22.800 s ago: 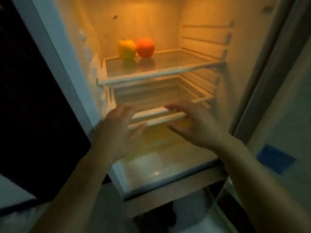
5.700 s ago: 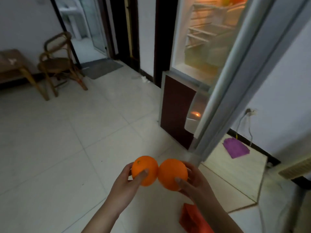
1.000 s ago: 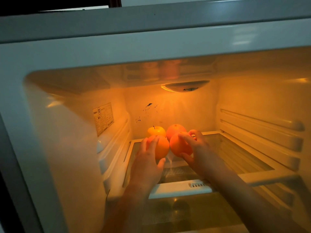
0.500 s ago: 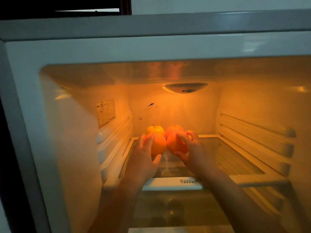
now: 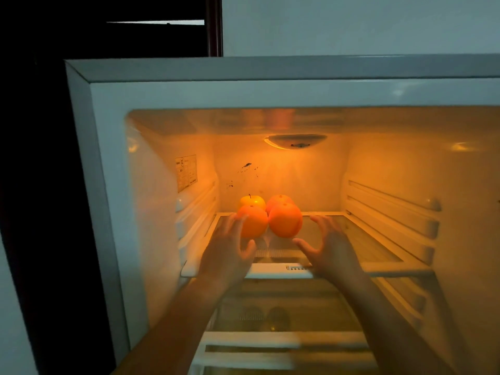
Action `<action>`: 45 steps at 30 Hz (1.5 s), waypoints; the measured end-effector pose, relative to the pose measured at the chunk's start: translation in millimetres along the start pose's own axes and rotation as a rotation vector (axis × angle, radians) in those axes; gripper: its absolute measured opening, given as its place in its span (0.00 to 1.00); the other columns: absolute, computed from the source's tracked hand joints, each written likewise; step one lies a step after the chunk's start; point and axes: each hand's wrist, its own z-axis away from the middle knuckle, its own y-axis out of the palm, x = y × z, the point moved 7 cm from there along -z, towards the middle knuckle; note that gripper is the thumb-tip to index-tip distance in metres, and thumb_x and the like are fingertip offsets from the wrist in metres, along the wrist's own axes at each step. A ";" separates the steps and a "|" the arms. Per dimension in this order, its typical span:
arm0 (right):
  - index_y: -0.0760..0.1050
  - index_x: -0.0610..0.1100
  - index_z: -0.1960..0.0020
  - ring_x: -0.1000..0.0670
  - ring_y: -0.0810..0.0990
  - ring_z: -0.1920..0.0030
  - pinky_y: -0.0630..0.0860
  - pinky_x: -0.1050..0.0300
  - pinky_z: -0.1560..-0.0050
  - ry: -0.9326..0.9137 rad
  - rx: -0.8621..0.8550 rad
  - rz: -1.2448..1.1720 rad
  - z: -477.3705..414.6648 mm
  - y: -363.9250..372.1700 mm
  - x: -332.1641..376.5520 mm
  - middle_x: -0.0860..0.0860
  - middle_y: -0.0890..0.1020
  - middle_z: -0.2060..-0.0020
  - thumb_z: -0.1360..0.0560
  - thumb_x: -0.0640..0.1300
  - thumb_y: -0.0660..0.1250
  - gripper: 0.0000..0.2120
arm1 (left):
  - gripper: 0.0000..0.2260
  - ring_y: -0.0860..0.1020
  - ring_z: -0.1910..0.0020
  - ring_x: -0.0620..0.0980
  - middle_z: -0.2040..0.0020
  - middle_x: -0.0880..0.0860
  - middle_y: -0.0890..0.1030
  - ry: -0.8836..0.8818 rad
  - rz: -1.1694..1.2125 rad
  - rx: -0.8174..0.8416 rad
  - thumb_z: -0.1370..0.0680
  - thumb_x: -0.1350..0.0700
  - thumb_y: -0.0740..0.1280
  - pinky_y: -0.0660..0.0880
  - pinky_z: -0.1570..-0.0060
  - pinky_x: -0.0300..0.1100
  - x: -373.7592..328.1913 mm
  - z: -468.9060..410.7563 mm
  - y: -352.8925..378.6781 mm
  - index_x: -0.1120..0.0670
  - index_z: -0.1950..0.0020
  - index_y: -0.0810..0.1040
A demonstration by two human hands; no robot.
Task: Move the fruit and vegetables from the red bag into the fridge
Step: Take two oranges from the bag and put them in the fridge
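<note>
— Where's the fruit?
— Centre of the frame: the left front orange [image 5: 254, 221] and the right front orange [image 5: 285, 220] sit side by side on the top shelf [image 5: 351, 236] of the fridge [image 5: 108, 185]. Just behind them are an apple [image 5: 253, 202] and a back orange [image 5: 278, 200].
— And the hands?
— The left hand [image 5: 230, 255] has its grip apart, fingers spread at the left front orange's edge; too blurred to call contact. The right hand [image 5: 330, 250] has its grip apart too, loosely curved, just beside the fruit. Above, the lamp [image 5: 296, 141] glows.
</note>
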 end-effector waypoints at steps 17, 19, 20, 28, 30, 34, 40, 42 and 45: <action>0.74 0.45 0.37 0.44 0.76 0.41 0.74 0.50 0.41 0.035 0.063 0.170 166.7 -23.8 71.0 0.46 0.78 0.41 0.29 0.57 0.69 0.25 | 0.28 0.66 0.30 0.54 0.29 0.53 0.67 0.277 -0.016 0.239 0.25 0.38 0.50 0.65 0.33 0.49 -17.4 152.3 -56.8 0.52 0.31 0.68; 0.74 0.44 0.38 0.44 0.77 0.42 0.75 0.51 0.43 0.063 0.106 0.158 204.6 -27.8 77.7 0.46 0.78 0.41 0.29 0.57 0.68 0.24 | 0.29 0.66 0.32 0.51 0.31 0.52 0.69 0.256 0.073 0.288 0.26 0.38 0.49 0.64 0.35 0.43 -18.2 182.9 -54.8 0.52 0.31 0.68; 0.74 0.44 0.38 0.44 0.77 0.42 0.75 0.50 0.44 0.070 0.129 0.156 225.5 -29.3 79.6 0.46 0.79 0.42 0.29 0.58 0.68 0.25 | 0.29 0.66 0.32 0.49 0.31 0.51 0.68 0.241 0.114 0.327 0.26 0.37 0.49 0.63 0.36 0.41 -18.3 201.0 -50.7 0.51 0.31 0.68; 0.69 0.49 0.34 0.51 0.75 0.44 0.74 0.55 0.44 0.341 0.454 0.222 402.6 -47.3 73.4 0.52 0.73 0.37 0.27 0.58 0.64 0.25 | 0.23 0.68 0.33 0.47 0.30 0.47 0.66 0.230 0.212 0.684 0.22 0.41 0.57 0.67 0.38 0.43 -36.2 347.2 -19.6 0.49 0.29 0.66; 0.70 0.51 0.35 0.53 0.74 0.46 0.72 0.60 0.48 0.381 0.486 0.206 437.3 -54.2 73.7 0.54 0.73 0.38 0.27 0.58 0.65 0.23 | 0.23 0.67 0.33 0.47 0.30 0.46 0.66 0.215 0.255 0.764 0.23 0.41 0.57 0.68 0.36 0.45 -39.4 371.5 -17.9 0.48 0.30 0.66; 0.71 0.52 0.35 0.54 0.73 0.42 0.68 0.64 0.47 0.474 0.508 0.199 486.4 -65.2 69.5 0.55 0.72 0.37 0.27 0.59 0.64 0.23 | 0.21 0.69 0.34 0.48 0.32 0.47 0.68 0.135 0.295 0.846 0.22 0.45 0.60 0.68 0.37 0.46 -39.9 401.8 -15.2 0.49 0.30 0.66; 0.69 0.51 0.34 0.53 0.74 0.43 0.71 0.60 0.45 0.677 0.493 0.189 544.6 -107.8 44.1 0.53 0.73 0.37 0.26 0.58 0.64 0.24 | 0.21 0.69 0.35 0.49 0.32 0.49 0.69 0.201 0.276 0.943 0.23 0.44 0.59 0.68 0.38 0.45 -91.4 435.1 2.3 0.49 0.31 0.67; 0.67 0.51 0.32 0.51 0.73 0.40 0.72 0.57 0.40 0.761 0.548 0.201 575.0 -131.1 32.9 0.52 0.71 0.35 0.26 0.58 0.64 0.25 | 0.21 0.69 0.34 0.48 0.30 0.47 0.68 0.266 0.273 1.005 0.22 0.43 0.59 0.67 0.38 0.45 -126.2 454.4 10.9 0.47 0.30 0.67; 0.63 0.51 0.29 0.50 0.70 0.35 0.68 0.55 0.36 0.886 0.660 0.204 633.4 -172.4 15.2 0.51 0.69 0.31 0.26 0.58 0.64 0.28 | 0.20 0.70 0.36 0.48 0.30 0.46 0.67 0.380 0.279 1.116 0.22 0.43 0.59 0.70 0.43 0.43 -185.0 497.7 24.2 0.46 0.31 0.67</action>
